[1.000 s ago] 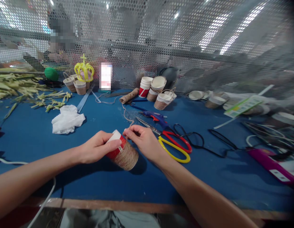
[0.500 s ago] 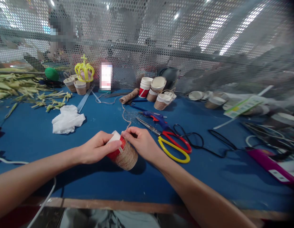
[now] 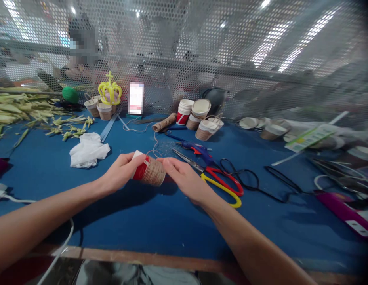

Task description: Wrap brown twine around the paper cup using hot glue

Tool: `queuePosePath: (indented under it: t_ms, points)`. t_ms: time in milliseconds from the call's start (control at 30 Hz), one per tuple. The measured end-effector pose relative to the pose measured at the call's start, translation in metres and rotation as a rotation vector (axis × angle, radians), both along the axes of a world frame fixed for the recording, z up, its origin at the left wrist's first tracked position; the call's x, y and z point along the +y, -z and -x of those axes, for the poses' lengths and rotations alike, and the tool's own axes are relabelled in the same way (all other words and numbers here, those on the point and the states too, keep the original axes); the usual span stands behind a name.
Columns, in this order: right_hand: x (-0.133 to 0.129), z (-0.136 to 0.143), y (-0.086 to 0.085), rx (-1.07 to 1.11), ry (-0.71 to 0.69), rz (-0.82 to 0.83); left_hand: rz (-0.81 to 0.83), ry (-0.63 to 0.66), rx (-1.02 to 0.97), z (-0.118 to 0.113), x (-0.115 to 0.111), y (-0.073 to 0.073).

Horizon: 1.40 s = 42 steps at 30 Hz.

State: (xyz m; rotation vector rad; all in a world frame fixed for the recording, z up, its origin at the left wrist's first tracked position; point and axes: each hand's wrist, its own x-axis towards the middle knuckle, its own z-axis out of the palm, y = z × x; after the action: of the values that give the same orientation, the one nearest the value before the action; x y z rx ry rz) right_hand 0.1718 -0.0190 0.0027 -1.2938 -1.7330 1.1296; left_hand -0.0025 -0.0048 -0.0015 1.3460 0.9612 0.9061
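Observation:
Tilted on its side above the blue table, a red and white paper cup (image 3: 140, 171) has twine (image 3: 155, 172) wound around its lower part. My left hand (image 3: 121, 171) grips the cup near its white rim, thumb on top. At the wrapped base end, my right hand (image 3: 181, 176) has its fingers closed against the cup; the fingertips on the far side are hidden. A loose strand of twine (image 3: 155, 142) runs from behind the cup back to a twine roll (image 3: 164, 123). Scissors (image 3: 221, 180) with red and yellow handles lie just beyond my right hand.
A blue glue gun (image 3: 198, 150) lies behind the scissors. Crumpled white tissue (image 3: 89, 151) is left of centre. Twine-wrapped cups (image 3: 205, 128), a yellow crown (image 3: 109, 92) and a bright phone screen (image 3: 136, 99) stand along the mesh. A purple power strip (image 3: 344, 209) lies right, dried husks (image 3: 20, 105) left.
The cup has turned more level and risen slightly. My right hand has shifted from the strand near the red band to the cup's wrapped base end. My left hand keeps its hold.

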Motion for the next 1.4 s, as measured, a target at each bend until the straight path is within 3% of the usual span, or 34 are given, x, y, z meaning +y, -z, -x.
queuePosePath:
  t_ms: [100, 333, 1000, 1233, 1400]
  points:
    - [-0.0004, -0.0008, -0.0015, 0.017, -0.061, 0.045, 0.040, 0.040, -0.061, 0.0015, 0.0035, 0.0025]
    - [0.0057, -0.0065, 0.0053, 0.092, -0.044, 0.063, 0.008, 0.154, -0.072, 0.0051, 0.0050, 0.0041]
    - [0.0034, -0.0044, 0.0058, 0.021, -0.022, 0.026, -0.013, 0.148, 0.056, 0.0021, 0.0018, -0.0008]
    - [0.0028, -0.0039, 0.0031, -0.037, -0.014, -0.019, 0.035, 0.216, -0.100, 0.0053, 0.0055, 0.0043]
    - [-0.0001, -0.0006, 0.0060, -0.102, 0.029, -0.164, 0.099, 0.176, -0.182, 0.0063, 0.0078, 0.0059]
